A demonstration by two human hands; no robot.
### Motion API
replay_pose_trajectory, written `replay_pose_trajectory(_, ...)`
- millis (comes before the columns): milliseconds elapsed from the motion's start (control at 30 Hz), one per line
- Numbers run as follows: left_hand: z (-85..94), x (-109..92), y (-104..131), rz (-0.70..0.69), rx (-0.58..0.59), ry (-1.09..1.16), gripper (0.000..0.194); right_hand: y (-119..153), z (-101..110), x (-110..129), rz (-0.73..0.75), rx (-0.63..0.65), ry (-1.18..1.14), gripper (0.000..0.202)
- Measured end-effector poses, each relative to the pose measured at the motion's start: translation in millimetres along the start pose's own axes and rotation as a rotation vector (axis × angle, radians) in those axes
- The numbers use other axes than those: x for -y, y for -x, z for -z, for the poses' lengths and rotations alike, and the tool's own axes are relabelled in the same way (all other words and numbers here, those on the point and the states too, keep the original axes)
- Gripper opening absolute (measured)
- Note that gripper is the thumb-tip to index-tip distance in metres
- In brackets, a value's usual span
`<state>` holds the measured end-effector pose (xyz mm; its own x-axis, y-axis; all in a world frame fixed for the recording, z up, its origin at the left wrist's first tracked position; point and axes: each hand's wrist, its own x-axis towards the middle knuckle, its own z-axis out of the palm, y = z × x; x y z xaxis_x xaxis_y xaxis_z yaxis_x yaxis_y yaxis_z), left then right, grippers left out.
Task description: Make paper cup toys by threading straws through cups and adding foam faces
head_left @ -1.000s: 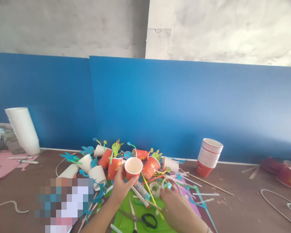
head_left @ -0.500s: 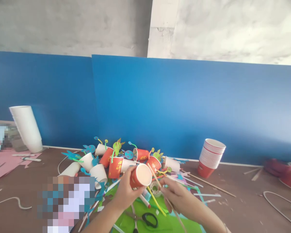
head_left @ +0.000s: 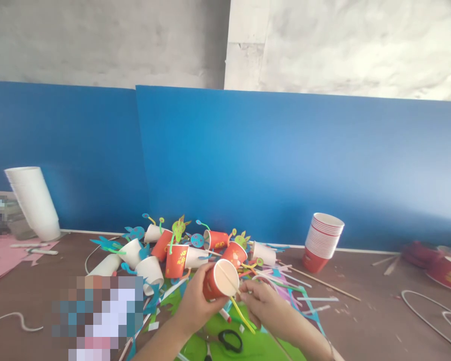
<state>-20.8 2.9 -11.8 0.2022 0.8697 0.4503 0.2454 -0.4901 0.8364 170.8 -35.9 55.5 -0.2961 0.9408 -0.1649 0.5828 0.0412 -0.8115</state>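
Left hand: grip wrapped around the wall of one red cup, thumb low near the rim. The cup is raised above the desk at front center and tilted, its mouth toward the wearer. Right hand: grip pinched on a thin stick, just beside the cup's rim.

Change: half a second ago the stick's upper end stood to the right of the cup, outside the rim; it now lies across the mouth. Meaning: both hands now work on the same piece, with the left steadying and the right guiding. Whether the tip touches the inner wall cannot be determined.

Surroundings: below the cup, a yellow straw and scissors lie over green paper. Behind it is a pile of decorated cups. A stack of red-and-white cups stands well apart, to the right.
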Motion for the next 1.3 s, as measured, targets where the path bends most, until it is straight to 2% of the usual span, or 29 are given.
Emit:
replay_pose_trajectory(133,-2.0,0,0,-0.004,-0.037,-0.008,0.057,-2,-3,2,-0.002,-0.024,-0.004,0.017)
replay_pose_trajectory(300,-3.6,4,2,-0.093,-0.100,-0.116,0.053,-8,-11,-1,0.006,-0.144,0.117,0.021)
replay_pose_trajectory(500,-4.5,10,4,-0.170,-0.097,-0.254,0.051,-6,-19,-6,0.014,-0.253,0.254,0.020)
replay_pose_trajectory(600,-10.4,11,8,-0.207,-0.043,-0.277,0.048,-11,-23,-10,0.011,-0.275,0.226,0.020)
replay_pose_trajectory(733,-18.5,5,12,-0.357,0.081,-0.238,0.043,-17,-23,-10,-0.032,-0.235,0.075,0.023)
replay_pose_trajectory(867,-12.4,2,5,-0.134,0.016,-0.130,0.034,-4,-7,0,-0.087,-0.160,0.070,0.022)
replay_pose_trajectory(967,-5.1,5,-2,0.009,-0.106,-0.019,0.039,9,6,5,-0.112,0.034,0.116,0.025)
replay_pose_trajectory(1033,-4.4,6,-2,0.041,-0.139,0.060,0.044,13,7,7,-0.115,0.092,0.073,0.034)
replay_pose_trajectory(1167,-10.7,2,4,0.003,0.025,0.124,0.049,13,0,12,-0.113,0.020,0.001,0.045)
replay_pose_trajectory(1300,-8.6,-10,4,0.038,0.065,0.220,0.051,11,9,10,-0.120,0.069,-0.084,0.061)
